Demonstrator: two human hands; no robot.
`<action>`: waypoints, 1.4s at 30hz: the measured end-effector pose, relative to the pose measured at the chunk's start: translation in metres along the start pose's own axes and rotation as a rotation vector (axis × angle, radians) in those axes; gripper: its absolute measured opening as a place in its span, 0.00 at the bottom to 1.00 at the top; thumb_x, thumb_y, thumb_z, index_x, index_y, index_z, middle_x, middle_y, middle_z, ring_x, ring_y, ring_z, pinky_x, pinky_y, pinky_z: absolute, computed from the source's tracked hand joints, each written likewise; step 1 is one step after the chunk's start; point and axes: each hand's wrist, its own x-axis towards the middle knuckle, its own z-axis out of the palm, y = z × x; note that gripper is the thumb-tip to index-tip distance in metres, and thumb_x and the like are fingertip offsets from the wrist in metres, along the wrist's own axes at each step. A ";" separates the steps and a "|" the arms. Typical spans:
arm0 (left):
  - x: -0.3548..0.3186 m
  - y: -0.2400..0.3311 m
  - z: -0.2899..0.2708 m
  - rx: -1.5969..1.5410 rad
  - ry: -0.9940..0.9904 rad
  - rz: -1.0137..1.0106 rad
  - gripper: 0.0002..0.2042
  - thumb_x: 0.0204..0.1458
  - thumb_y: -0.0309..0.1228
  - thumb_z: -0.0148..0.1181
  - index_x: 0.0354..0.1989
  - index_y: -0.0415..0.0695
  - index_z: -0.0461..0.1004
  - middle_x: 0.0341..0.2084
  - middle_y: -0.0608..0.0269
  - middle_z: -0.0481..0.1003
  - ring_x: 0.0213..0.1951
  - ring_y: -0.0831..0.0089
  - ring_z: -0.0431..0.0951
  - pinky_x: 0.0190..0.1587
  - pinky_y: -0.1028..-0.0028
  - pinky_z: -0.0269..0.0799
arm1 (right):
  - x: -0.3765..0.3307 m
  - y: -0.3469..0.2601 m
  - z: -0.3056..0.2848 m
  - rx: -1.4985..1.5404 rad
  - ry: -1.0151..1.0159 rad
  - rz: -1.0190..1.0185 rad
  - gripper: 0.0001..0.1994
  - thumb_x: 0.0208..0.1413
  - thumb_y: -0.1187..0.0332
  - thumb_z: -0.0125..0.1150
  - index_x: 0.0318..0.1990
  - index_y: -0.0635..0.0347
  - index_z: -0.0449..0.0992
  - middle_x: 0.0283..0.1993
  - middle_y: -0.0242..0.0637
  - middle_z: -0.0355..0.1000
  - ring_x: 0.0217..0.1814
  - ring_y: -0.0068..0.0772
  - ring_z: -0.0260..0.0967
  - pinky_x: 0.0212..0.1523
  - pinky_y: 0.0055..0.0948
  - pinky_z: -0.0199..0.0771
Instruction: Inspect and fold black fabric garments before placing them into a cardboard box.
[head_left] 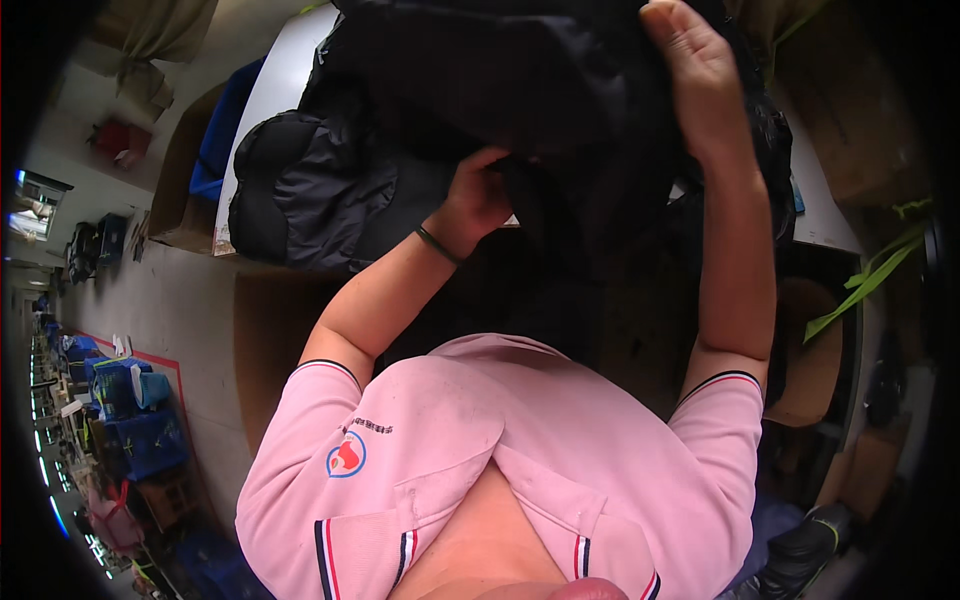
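A large black fabric piece (520, 80), soft and partly shiny, is raised in front of me; its exact kind I cannot make out. My right hand (690, 55) grips its upper right edge, with the arm stretched far forward. Lower and to the left, my left hand (474, 205) is closed on the underside of the same fabric, its fingertips partly hidden by the folds. Beneath and left of it, more black padded fabric (330, 190) lies bunched on the white table (285, 75) and hangs over the near edge.
Left of the table stand a blue bin (217, 135) and a cardboard box (180, 190). Yellow-green strips (868, 284) hang at the right, near more cardboard (810, 340). Farther left, blue crates (145, 445) stand beside a red floor line (150, 356).
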 end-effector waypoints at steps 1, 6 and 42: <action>0.000 -0.003 0.007 -0.054 0.008 -0.002 0.17 0.56 0.44 0.52 0.39 0.43 0.76 0.32 0.62 0.78 0.34 0.70 0.78 0.43 0.70 0.74 | -0.010 0.013 -0.006 -0.290 -0.125 0.005 0.11 0.64 0.62 0.53 0.42 0.61 0.75 0.26 0.27 0.73 0.28 0.14 0.68 0.29 0.22 0.67; -0.021 -0.006 0.029 -0.073 -0.300 -0.326 0.17 0.57 0.45 0.50 0.37 0.43 0.76 0.19 0.60 0.76 0.10 0.78 0.65 0.16 0.83 0.64 | -0.056 0.101 -0.003 -0.914 -0.147 0.175 0.16 0.64 0.54 0.46 0.41 0.60 0.69 0.28 0.50 0.76 0.33 0.58 0.74 0.31 0.48 0.74; 0.006 0.165 -0.083 0.509 0.277 0.325 0.05 0.55 0.31 0.62 0.36 0.45 0.74 0.27 0.72 0.75 0.23 0.85 0.72 0.24 0.87 0.68 | 0.020 -0.059 -0.094 0.201 -0.265 0.437 0.22 0.54 0.60 0.65 0.52 0.66 0.72 0.41 0.46 0.77 0.38 0.31 0.78 0.35 0.24 0.80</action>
